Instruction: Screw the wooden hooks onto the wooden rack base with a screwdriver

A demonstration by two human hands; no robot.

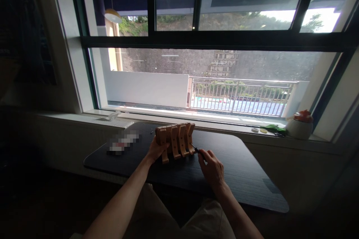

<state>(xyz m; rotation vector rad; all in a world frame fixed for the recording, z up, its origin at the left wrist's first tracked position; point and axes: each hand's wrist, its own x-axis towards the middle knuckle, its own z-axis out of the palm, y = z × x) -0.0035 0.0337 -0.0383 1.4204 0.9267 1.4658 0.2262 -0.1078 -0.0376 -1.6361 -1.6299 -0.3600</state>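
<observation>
Right hand (211, 166) gripped a screwdriver (201, 153), tip at the rightmost hook (191, 134); left hand (157, 150) clasped the rack (174, 140) by its left end, above the table (232, 171). Four hooks appeared mounted; perhaps only tightening remained, though I couldn't tell. Beyond: window (174, 41).

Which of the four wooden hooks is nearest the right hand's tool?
The rightmost hook: the dark-handled tool in the right hand points at it, while the other three stand farther left, toward the left hand.
</observation>
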